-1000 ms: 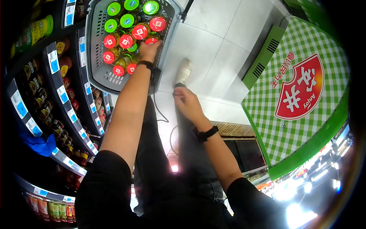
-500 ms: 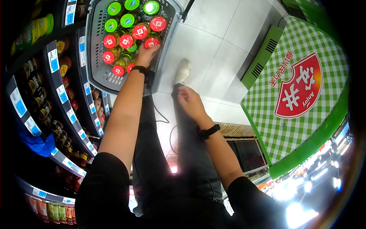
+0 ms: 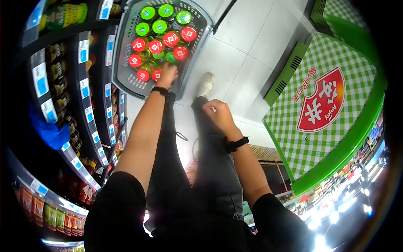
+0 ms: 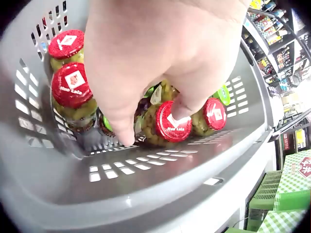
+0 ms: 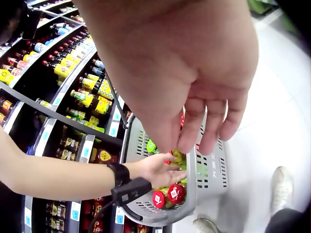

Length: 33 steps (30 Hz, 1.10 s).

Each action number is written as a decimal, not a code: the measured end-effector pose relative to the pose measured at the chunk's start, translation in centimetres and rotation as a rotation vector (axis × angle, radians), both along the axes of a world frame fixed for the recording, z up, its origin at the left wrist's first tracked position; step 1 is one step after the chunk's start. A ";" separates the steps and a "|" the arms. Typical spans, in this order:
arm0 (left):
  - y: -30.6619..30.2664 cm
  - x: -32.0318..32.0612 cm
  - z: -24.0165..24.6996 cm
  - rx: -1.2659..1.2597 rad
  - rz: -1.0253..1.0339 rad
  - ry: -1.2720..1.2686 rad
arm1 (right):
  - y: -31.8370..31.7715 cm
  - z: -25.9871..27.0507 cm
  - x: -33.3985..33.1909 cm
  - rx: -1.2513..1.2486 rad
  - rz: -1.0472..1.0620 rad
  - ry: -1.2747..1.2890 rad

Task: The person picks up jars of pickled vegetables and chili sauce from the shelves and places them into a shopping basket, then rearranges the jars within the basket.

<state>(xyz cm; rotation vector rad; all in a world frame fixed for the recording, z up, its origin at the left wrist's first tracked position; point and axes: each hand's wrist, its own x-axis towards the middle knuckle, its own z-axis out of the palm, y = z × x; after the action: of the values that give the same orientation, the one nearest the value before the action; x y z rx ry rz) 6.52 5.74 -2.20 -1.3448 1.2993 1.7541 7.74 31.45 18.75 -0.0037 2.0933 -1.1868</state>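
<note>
My left hand (image 3: 169,75) is inside the grey basket (image 3: 191,69), over the end nearest me. In the right wrist view the left hand (image 5: 154,170) has its fingers spread above the jars. The left wrist view shows the left hand (image 4: 165,53) with thumb and fingers apart, a fingertip overlapping the red lid of a jar (image 4: 173,124). Nothing is gripped. Glass jars of greenish pickles fill the basket, some with green lids (image 3: 160,26), others with red lids (image 3: 171,38). My right hand (image 3: 219,114) hangs loosely curled above my leg, holding nothing.
Shelves with price tags (image 3: 40,80) and rows of jars run along the left. A green-checked display (image 3: 323,105) stands on the right. Pale floor tiles (image 3: 235,54) and a shoe (image 3: 205,85) lie beside the basket, whose dark handle (image 3: 224,17) extends past its rim.
My left hand has let go of a red-lidded jar and drawn back toward me; that jar stands among the others. The head view has shifted. My right hand stays idle.
</note>
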 end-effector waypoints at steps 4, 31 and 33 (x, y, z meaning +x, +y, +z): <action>-0.8 3.1 5.9 -0.024 0.089 0.019 | 0.5 4.1 -2.5 0.106 0.225 0.022; -16.9 51.2 41.9 -1.011 1.208 0.349 | -26.4 13.3 19.5 -0.414 1.038 0.263; -17.7 54.0 43.7 -0.983 1.227 0.417 | -32.1 18.4 23.7 -0.483 1.065 0.259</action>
<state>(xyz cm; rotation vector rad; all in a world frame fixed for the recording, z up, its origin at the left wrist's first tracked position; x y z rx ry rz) 60.56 -11.99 41.46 -2.8854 1.8737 2.2865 31.47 -0.65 37.15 -1.3630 1.5212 -0.9596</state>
